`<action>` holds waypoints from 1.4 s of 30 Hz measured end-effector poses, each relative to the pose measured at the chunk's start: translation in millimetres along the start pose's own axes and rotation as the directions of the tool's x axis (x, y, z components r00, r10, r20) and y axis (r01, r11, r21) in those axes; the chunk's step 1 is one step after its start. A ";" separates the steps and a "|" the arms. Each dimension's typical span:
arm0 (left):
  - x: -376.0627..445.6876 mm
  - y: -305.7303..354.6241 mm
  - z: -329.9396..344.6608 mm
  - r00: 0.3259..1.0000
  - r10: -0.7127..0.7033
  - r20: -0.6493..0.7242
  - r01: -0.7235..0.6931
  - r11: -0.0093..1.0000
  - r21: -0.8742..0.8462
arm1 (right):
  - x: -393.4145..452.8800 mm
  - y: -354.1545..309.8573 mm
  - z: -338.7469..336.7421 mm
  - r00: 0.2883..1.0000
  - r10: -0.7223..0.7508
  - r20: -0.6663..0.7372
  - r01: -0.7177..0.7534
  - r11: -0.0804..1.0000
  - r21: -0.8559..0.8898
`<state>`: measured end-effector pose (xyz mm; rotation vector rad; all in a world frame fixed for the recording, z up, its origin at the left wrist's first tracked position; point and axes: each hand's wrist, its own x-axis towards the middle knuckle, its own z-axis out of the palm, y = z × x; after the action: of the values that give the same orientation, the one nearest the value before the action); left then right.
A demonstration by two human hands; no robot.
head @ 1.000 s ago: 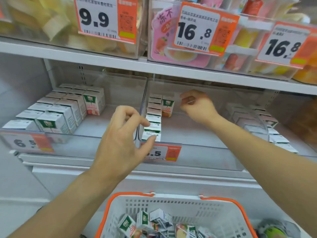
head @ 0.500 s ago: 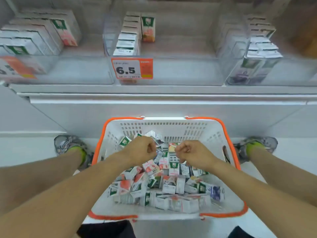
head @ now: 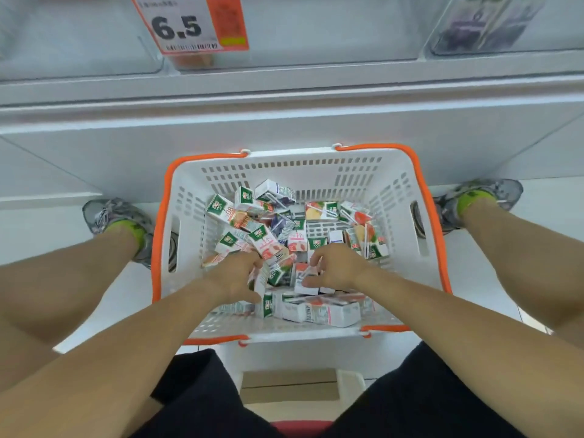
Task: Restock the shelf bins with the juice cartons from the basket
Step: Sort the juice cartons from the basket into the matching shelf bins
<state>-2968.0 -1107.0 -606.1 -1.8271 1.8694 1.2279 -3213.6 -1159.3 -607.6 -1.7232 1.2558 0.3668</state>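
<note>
A white basket with an orange rim stands on the floor between my feet, holding several small juice cartons in a loose heap. Both my hands are down inside it. My left hand closes thumb and fingers around a white carton standing on end. My right hand pinches another carton near the middle of the heap. The clear shelf bins show only as their front walls along the top edge, above the basket.
A 6.5 price tag hangs on the middle bin's front. The white shelf ledge juts out above the basket's far side. My shoes flank the basket, left and right. A pale stool sits under me.
My hands left the shelf bins and dropped into the basket. My view tilted down from the shelves. Both hands now grip cartons in the heap.
</note>
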 end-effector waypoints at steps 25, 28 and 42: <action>12.7 -3.5 -39.9 0.951 -0.286 -0.116 0.132 0.716 -0.685 | 37.8 -2.1 -29.3 0.996 0.069 -0.049 -0.061 0.987 0.150; 1.4 7.3 -65.9 0.954 -0.280 -0.106 0.083 0.586 -0.806 | 25.9 -15.5 -59.1 0.995 0.003 -0.097 0.019 0.975 0.223; -52.2 67.8 -121.4 0.989 0.058 -0.133 -0.145 0.356 -0.923 | -63.8 -107.1 -163.6 0.944 -0.329 0.024 0.304 0.895 0.326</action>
<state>-2975.9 -1165.2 -469.7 -2.2194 1.3137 2.7259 -3193.1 -1251.8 -425.1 -1.5800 0.8980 0.0324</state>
